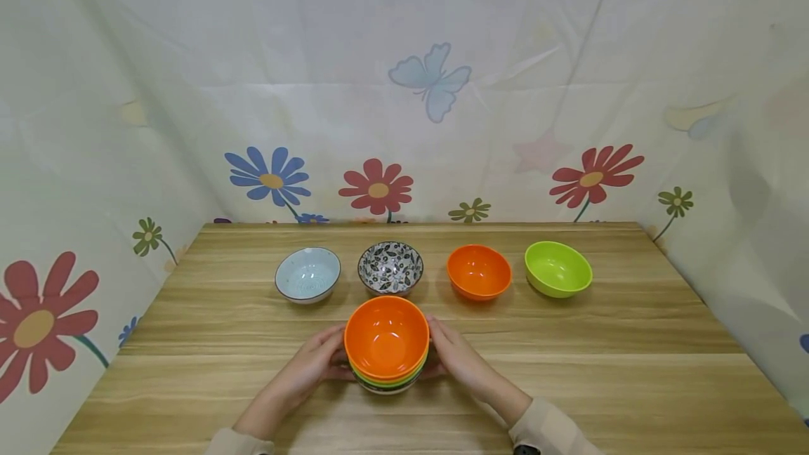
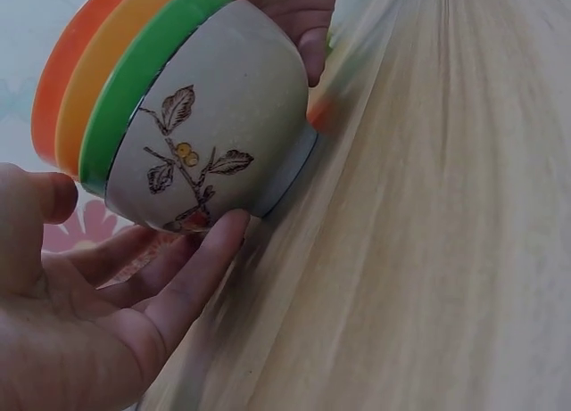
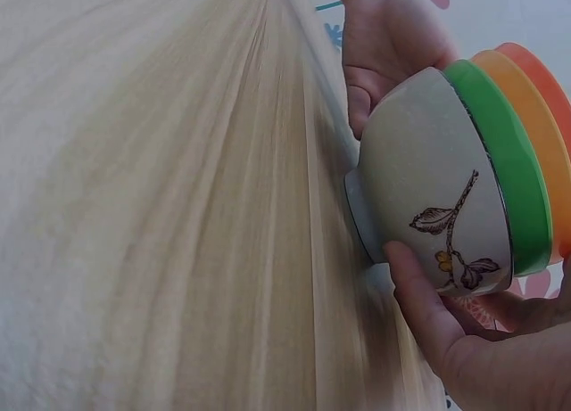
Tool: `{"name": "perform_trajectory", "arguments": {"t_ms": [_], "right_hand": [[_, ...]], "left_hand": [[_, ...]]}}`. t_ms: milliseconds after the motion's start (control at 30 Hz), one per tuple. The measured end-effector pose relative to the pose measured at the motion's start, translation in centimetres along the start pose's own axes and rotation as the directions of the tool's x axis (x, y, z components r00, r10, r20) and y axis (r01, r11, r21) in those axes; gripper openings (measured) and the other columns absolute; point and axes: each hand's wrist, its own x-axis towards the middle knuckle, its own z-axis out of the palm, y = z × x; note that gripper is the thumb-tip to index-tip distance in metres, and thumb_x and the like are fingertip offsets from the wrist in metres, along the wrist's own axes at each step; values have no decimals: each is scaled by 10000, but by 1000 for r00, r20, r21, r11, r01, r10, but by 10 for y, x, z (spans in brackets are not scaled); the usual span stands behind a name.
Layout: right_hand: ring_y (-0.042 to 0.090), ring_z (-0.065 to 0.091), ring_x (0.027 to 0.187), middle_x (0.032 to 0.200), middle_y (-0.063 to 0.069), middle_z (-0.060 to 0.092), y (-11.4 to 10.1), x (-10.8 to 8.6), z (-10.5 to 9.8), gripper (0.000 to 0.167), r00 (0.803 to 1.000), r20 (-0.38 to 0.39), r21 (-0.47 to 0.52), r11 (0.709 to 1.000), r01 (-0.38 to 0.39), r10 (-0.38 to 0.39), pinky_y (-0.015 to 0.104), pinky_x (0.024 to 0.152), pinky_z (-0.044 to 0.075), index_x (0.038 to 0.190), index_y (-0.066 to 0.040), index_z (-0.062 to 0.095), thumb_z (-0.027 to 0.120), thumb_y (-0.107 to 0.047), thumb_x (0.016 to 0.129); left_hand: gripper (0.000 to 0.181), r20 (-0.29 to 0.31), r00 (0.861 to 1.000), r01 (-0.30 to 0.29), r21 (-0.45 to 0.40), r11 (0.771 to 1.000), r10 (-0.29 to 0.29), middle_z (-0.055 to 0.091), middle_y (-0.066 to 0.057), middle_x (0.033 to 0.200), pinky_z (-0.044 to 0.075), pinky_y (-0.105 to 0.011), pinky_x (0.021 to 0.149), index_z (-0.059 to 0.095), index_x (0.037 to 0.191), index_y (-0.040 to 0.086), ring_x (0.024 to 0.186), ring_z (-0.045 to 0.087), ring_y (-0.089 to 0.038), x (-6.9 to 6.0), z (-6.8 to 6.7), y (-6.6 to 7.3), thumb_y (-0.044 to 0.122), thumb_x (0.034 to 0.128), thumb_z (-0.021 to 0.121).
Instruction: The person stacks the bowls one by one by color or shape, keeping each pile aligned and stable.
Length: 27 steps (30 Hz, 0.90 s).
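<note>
Stack of bowls, 4 rims countable: orange uppermost, then yellow-orange, green, and a pale sprig-patterned bowl lowest. Upright, near the table's front part, between the person's hands.

Left hand: at the stack's left side, fingers bent about its wall. Right hand: at the stack's right side, likewise curved against it. Grip: stack clasped between the 2 hands.

Row of 4 bowls, all beyond the stack: pale blue bowl, behind and left; leaf-patterned bowl, directly behind; orange bowl, behind and right; lime bowl, farther right.

Step in hand, as judged: steadying or carrying the stack 2-handed. The next move appears to call for matched pressure from both sides and a level base, lest the upper bowls tip.

Obscured: interiors of the 3 lower stacked bowls; the fingertips behind the stack. Contact between its foot and the table cannot be told, nor whether its far rim touches the leaf-patterned bowl. Right sleeve: cut off below, with a dark, unidentifiable item at the cuff.
</note>
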Motion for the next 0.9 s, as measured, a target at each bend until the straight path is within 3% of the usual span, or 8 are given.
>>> {"name": "perform_trajectory", "arguments": {"t_ms": [333,533,700,900], "right_hand": [[301,591,1028,1285,314,464,1,2,1,570,1000,-25,-16,1000,-5,4,414,749,548,1343,125,319,202,-333,1025],[315,561,1082,1300,315,450,0,2,1,636,1000,-22,0,1000,-9,9,419,773,541,1353,121,309,221,-407,1011],[312,559,1084,1295,313,456,1,2,1,671,1000,-23,9,1000,-12,12,418,777,539,1352,119,313,241,-447,998],[299,580,1055,1282,309,473,2,2,1,704,999,-29,13,1000,-14,15,416,762,544,1348,119,320,262,-481,984]], "left_hand": [[517,-104,994,-30,15,999,32,439,-267,1331,526,-433,812,365,1365,-37,989,624,-260,-7,-10,8,315,987,398],[456,-173,984,-36,52,998,44,461,-269,1319,522,-438,819,378,1346,-54,1038,600,-318,-12,-20,13,242,1000,369],[452,-231,972,-32,97,995,54,473,-266,1308,524,-415,824,407,1326,-48,1086,562,-371,-16,-31,14,254,989,410],[401,-327,944,-8,127,992,50,500,-240,1287,530,-379,817,443,1310,-21,1080,570,-347,-22,-45,14,201,976,444]]}}
